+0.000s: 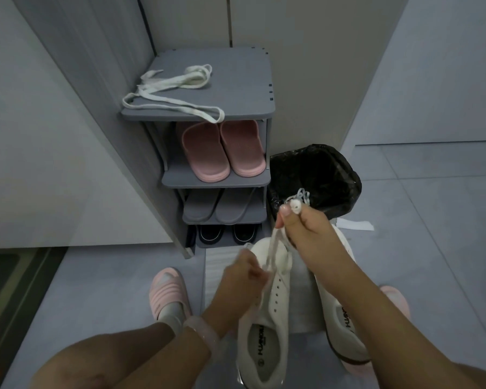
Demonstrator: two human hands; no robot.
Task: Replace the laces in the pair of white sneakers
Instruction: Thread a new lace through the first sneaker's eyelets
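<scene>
— Two sneakers [267, 327] low and near, both between the knees on the floor [432, 248]; left one with bare eyelets along the side, right one [345, 304] mostly hidden by the forearm.

— Any lace left in the left one?

— Yes, one lace [274, 248] running up from the toe end. Right hand [300, 228] pinching a bunched length of it, plus a small white wad, just over the bin [314, 175]. Left hand [247, 273] closed around the lower run beside the eyelets; blurred, so exact grip hard to tell.

— Being pulled out or threaded in?

— Cannot tell for sure. Probably pulling out, given the bin right there and so many empty holes.

— And the other laces?

— Loose laces [174, 91] far off on top of the rack [244, 80], left of centre, untouched. Likely the replacements, though unconfirmed.

— So, progress?

— Early, by the look of it. Still ahead: clearing this shoe, checking the right one, then threading both.
</scene>
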